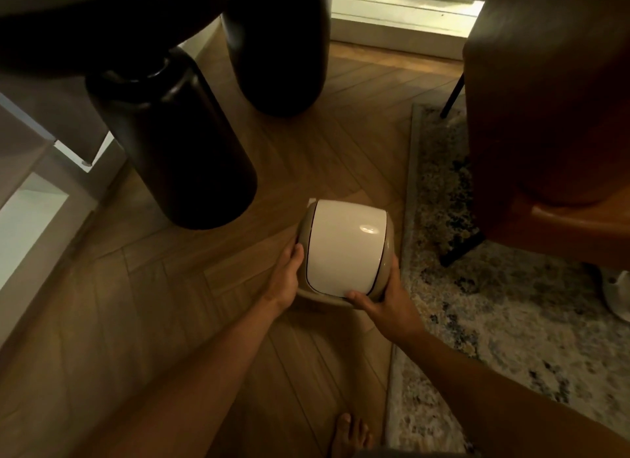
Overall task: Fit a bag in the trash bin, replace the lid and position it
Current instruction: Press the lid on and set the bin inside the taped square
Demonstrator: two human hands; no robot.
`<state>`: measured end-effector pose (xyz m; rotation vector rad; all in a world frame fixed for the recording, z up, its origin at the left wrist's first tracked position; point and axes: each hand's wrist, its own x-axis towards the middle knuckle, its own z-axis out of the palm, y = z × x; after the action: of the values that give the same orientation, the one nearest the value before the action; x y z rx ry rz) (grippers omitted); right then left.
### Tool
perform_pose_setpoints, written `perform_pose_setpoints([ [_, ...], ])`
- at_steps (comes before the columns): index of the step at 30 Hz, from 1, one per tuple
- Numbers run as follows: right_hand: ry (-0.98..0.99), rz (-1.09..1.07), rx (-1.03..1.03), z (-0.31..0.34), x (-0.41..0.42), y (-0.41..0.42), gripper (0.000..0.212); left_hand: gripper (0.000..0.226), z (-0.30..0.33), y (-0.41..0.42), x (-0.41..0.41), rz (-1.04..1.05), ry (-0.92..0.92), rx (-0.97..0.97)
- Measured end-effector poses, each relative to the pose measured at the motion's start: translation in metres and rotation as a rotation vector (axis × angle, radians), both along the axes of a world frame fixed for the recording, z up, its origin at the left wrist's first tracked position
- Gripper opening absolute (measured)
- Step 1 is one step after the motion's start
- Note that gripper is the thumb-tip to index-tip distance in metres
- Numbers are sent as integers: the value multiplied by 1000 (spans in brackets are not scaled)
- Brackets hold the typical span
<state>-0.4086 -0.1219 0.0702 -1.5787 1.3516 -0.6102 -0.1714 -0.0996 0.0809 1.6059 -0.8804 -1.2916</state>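
The trash bin [317, 295] stands on the wooden herringbone floor [153, 304], just beside the edge of a patterned rug [511, 321], with its swing lid [344, 247] on top. Both hands hold the lid's beige collar: the left hand [289, 273] has its grip wrapped on the left side, and the right hand [381, 302] is clenched on the near right corner, its thumb lying on the white flap. Whether the collar has seated all round cannot be told, and no bag edge shows from here except perhaps a small pale tab at the far left corner. The main risk, as I judge it, is the lid sitting crooked: pressing only on the near side could leave the far rim riding high, or trap and drag the bag down inside. The thumb on the flap could also tip it open mid-push. Sliding the bin rightward could catch its base on the rug's edge and tilt it. The room is dim; two dark rounded furniture legs [177, 143] stand close behind, a brown chair [545, 99] sits on the rug, and a bare foot [349, 433] is near below.
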Motion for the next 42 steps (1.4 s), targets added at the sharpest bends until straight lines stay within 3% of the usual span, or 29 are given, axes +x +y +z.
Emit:
perform_pose_setpoints([
  [3, -15, -15, -25, -4, -5, -25, 128, 32, 6, -26, 2, -104, -37, -76],
  [7, -39, 1, -42, -10, -7, -65, 122, 92, 2, -61, 8, -267, -113, -61],
  [9, -49, -3, -41, -11, -7, -82, 118, 107, -3, -77, 12, -335, -210, -88],
  [21, -65, 75, -13, -12, 5, -171, 128, 117, -28, -171, 48, -369, -361, -53],
  [31, -99, 141, 2, -19, 4, -191, 128, 115, -29, -184, 51, -365, -400, -37],
  [37, -18, 227, 63, -7, -4, -199, 138, 116, -18, -191, 55, -426, -493, 25],
  [42, 78, 260, 131, 2, -10, -203, 134, 118, -13, -190, 56, -432, -491, 58],
])
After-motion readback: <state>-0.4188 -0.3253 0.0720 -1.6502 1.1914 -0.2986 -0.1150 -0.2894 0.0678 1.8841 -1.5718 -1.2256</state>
